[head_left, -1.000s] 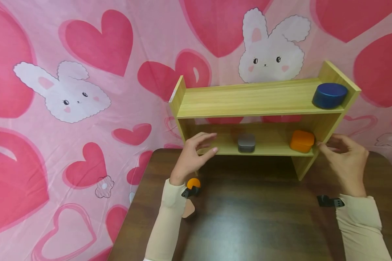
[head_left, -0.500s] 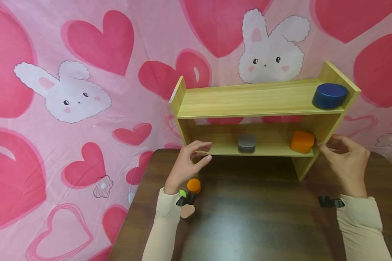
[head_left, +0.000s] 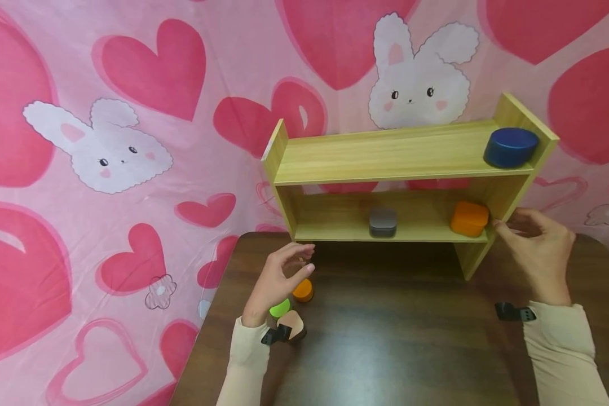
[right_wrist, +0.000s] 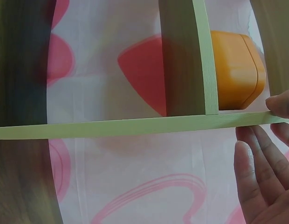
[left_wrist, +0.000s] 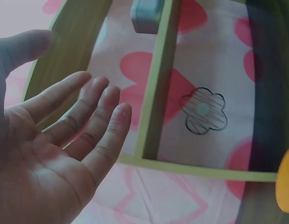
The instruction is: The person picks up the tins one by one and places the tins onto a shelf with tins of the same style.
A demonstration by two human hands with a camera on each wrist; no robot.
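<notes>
My right hand (head_left: pixel 540 248) pinches the right side panel of a two-tier wooden shelf (head_left: pixel 385 155). In the right wrist view the thumb (right_wrist: pixel 280 103) lies on the panel's inner side and the fingers (right_wrist: pixel 261 163) on its outer side. My left hand (head_left: pixel 274 285) hangs over the table left of the shelf, holding nothing, fingers loosely bent. By it are a small orange round piece (head_left: pixel 303 290), a bright green piece (head_left: pixel 280 308) and a beige rounded box (head_left: pixel 291 324), partly covered by the wrist strap.
An orange rounded box (head_left: pixel 469 219) sits at the lower board's right end, a grey tin (head_left: pixel 383 223) near its middle. A dark blue oval tin (head_left: pixel 511 148) is at the upper board's right. Behind the brown table (head_left: pixel 396 338) hangs a pink heart-and-rabbit cloth (head_left: pixel 193 169).
My left hand has drawn back from the shelf's lower left, down and to the left, uncovering the green piece and more of the beige box. My right hand stays on the side panel.
</notes>
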